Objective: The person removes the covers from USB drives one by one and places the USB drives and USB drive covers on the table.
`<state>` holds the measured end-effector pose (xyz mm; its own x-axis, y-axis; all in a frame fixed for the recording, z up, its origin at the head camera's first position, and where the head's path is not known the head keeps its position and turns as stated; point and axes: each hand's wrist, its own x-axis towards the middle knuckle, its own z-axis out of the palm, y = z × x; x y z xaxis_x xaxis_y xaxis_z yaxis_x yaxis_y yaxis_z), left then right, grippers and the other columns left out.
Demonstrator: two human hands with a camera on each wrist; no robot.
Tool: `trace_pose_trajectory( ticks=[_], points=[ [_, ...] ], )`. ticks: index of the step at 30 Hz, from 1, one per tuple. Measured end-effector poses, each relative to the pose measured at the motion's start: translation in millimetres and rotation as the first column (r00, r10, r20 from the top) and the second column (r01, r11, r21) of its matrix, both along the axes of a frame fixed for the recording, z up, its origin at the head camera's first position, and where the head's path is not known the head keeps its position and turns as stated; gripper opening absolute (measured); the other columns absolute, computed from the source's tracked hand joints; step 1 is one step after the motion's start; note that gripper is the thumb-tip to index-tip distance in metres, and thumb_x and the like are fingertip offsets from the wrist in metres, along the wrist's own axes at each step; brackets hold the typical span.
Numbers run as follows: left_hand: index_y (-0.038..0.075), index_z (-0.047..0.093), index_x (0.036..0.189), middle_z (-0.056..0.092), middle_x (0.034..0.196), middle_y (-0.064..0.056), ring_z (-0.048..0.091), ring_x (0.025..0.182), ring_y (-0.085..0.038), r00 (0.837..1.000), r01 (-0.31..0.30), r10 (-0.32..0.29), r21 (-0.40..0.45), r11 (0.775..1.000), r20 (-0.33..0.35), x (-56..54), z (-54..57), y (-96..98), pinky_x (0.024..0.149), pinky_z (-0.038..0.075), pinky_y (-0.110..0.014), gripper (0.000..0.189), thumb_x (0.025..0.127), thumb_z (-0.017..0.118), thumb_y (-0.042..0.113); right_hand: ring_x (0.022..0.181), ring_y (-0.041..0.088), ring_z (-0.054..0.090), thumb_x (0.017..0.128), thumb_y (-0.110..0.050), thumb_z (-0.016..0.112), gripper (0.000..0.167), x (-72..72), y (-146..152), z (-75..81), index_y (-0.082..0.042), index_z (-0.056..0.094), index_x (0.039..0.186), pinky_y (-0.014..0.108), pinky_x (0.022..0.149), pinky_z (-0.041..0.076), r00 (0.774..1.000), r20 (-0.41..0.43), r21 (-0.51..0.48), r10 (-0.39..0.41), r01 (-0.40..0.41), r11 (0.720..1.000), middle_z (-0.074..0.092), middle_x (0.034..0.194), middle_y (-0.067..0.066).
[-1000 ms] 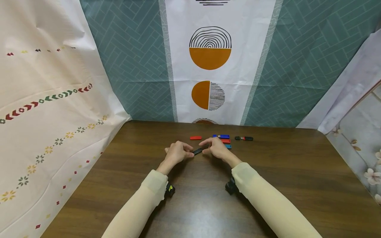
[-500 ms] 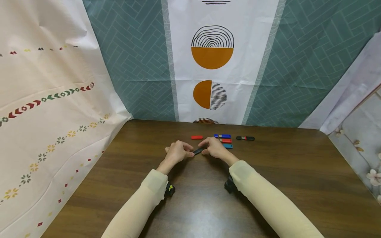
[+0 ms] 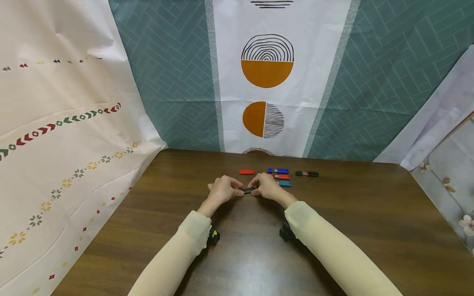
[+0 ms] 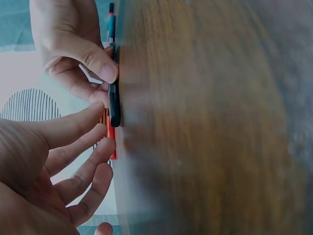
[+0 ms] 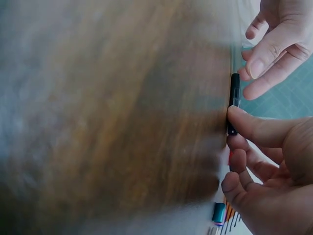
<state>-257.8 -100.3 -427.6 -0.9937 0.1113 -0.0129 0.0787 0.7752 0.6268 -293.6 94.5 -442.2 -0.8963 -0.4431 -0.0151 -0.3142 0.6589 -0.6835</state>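
A black USB flash drive (image 3: 247, 190) lies low over the tabletop between the two hands, nearly level from left to right. My right hand (image 3: 267, 187) pinches it between thumb and forefinger, as the right wrist view shows on the drive (image 5: 235, 95). Close to the drive's other end is my left hand (image 3: 222, 190). Its fingers (image 4: 80, 181) are relaxed and spread, with the thumb tip beside the drive; whether it touches is hard to tell. Behind the right hand sit a blue flash drive (image 3: 282, 171), a red one (image 3: 283, 177) and a teal one (image 3: 285, 183), partly hidden.
A red flash drive or cap (image 3: 246, 172) lies behind the left hand. Farther right is a black flash drive with a red middle (image 3: 307, 174). All lie on the brown wooden table (image 3: 244, 255), whose back edge meets a hanging patterned cloth (image 3: 177, 82).
The black flash drive has turned from slanting to nearly level as its right end came down and nearer. The hands barely moved; the head view shifted slightly.
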Motion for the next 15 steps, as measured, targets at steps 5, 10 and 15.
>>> trace_pose_trajectory(
  ticks=[5,10,15],
  points=[
    [0.017,0.083,0.106,0.079,0.096,0.001,0.065,0.099,-0.028,1.0,0.006,-0.006,0.01,1.0,-0.005,0.6,0.5,3.1,0.093,0.03,-0.058,0.022,0.085,0.088,0.023,0.09,0.021,0.059,0.088,-0.002,0.082,0.011,1.6,4,0.3,-0.005,0.08,0.098,0.038,0.081,0.051,1.0,0.008,-0.009,0.005,-0.005,1.0,0.069,0.101,0.006],
    [0.018,0.082,0.11,0.079,0.106,0.0,0.065,0.108,-0.031,1.0,0.012,-0.011,0.031,0.999,-0.017,0.0,3.3,6.1,0.094,0.03,-0.059,0.024,0.087,0.086,0.024,0.089,0.021,0.057,0.089,-0.002,0.081,0.012,5.4,9,7.0,-0.004,0.08,0.101,0.035,0.078,0.048,1.0,0.006,-0.029,-0.015,0.015,0.999,0.068,0.102,0.006],
    [0.017,0.081,0.114,0.079,0.108,0.0,0.066,0.109,-0.028,0.998,0.041,-0.037,0.096,0.995,-0.045,-1.1,5.1,11.5,0.092,0.031,-0.056,0.029,0.088,0.086,0.027,0.088,0.021,0.058,0.09,-0.001,0.08,0.014,11.5,20,15.2,-0.002,0.079,0.104,0.04,0.083,0.05,0.999,-0.036,-0.072,-0.021,0.019,0.997,0.067,0.097,0.007]
  ],
)
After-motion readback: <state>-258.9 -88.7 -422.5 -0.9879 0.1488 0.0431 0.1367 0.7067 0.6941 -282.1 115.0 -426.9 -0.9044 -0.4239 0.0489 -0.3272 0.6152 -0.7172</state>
